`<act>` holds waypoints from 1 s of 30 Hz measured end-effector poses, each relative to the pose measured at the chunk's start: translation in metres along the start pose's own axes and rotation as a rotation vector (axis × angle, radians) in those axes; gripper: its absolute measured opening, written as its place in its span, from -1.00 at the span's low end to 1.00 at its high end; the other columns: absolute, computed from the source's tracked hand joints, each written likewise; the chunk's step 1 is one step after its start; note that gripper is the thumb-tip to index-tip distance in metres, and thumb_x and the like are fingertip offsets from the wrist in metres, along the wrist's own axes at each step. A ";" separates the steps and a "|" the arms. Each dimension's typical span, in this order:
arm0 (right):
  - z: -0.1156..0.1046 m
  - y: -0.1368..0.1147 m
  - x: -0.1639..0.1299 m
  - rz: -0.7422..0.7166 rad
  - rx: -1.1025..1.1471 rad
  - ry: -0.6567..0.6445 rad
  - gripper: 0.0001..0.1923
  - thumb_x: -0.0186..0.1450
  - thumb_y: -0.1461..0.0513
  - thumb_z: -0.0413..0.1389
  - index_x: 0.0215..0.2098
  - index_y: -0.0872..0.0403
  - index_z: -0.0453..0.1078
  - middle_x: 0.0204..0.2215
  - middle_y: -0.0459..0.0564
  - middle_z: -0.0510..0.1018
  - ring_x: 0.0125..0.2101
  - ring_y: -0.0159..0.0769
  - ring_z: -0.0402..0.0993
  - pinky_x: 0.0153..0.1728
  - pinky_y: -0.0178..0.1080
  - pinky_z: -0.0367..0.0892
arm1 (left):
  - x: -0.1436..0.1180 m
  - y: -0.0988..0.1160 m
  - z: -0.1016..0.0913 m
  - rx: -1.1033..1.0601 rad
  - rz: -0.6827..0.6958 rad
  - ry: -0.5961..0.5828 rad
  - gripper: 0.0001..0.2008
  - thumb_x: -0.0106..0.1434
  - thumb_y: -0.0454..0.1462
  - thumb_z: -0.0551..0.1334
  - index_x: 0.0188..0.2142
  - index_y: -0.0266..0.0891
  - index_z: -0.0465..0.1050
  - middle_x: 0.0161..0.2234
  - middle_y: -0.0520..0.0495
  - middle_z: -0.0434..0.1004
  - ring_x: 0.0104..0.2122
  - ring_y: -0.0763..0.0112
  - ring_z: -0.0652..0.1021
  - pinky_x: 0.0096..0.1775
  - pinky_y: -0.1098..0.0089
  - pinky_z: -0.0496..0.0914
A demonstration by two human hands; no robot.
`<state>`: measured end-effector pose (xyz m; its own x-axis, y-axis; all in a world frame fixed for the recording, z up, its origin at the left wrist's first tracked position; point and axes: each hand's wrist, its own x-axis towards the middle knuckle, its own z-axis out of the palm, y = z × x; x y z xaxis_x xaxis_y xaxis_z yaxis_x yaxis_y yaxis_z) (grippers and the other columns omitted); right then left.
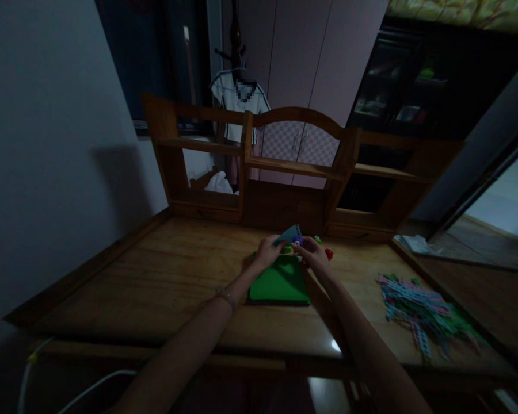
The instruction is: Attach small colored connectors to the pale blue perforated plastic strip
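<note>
Green pad [280, 282]: at its far edge, left hand [266, 252] pinches blue card [288, 234], long axis rising rightward; right hand [314, 254] pinches purple piece [299, 239] by card's right end, contact unclear.

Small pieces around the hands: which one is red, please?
The red piece, just right of the right hand; the purple piece is at that hand's left side, and a green piece shows just beyond it.

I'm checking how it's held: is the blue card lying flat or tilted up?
Tilted up: gripped by the left hand, the blue card slants, its far end raised.
</note>
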<state>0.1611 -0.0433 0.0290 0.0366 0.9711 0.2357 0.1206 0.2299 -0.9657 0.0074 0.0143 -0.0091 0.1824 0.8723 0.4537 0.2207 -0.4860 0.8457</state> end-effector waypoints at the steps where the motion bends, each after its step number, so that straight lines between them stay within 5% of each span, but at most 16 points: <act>1: 0.001 -0.001 -0.001 0.000 -0.004 0.005 -0.54 -0.06 -0.06 0.24 -0.31 0.05 0.39 -0.40 -0.01 0.52 -0.43 -0.24 0.44 -0.55 -0.31 0.32 | 0.000 0.000 0.000 -0.005 -0.003 0.003 -0.76 0.14 -0.19 0.18 -0.30 -0.32 0.51 -0.44 -0.05 0.51 -0.45 0.43 0.46 -0.41 0.50 0.30; 15: -0.002 0.006 0.002 -0.040 -0.006 -0.037 -0.57 -0.03 -0.03 0.24 -0.32 0.06 0.38 -0.41 -0.04 0.50 -0.44 -0.29 0.43 -0.44 -0.29 0.32 | 0.001 0.000 -0.004 0.141 0.120 -0.063 -0.79 0.19 -0.25 0.12 -0.31 -0.28 0.50 -0.37 -0.06 0.49 -0.38 0.42 0.44 -0.34 0.49 0.28; 30: -0.002 0.010 0.002 0.004 -0.006 0.028 -0.52 -0.05 -0.09 0.22 -0.35 0.09 0.37 -0.53 -0.09 0.41 -0.60 -0.43 0.26 -0.64 -0.38 0.17 | 0.000 -0.003 -0.004 0.062 0.130 -0.090 -0.81 0.17 -0.30 0.12 -0.35 -0.34 0.49 -0.43 -0.04 0.47 -0.42 0.47 0.43 -0.40 0.53 0.26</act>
<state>0.1641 -0.0388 0.0205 0.0643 0.9698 0.2353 0.1265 0.2260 -0.9659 0.0027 0.0161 -0.0100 0.2980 0.7948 0.5286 0.2477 -0.5992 0.7613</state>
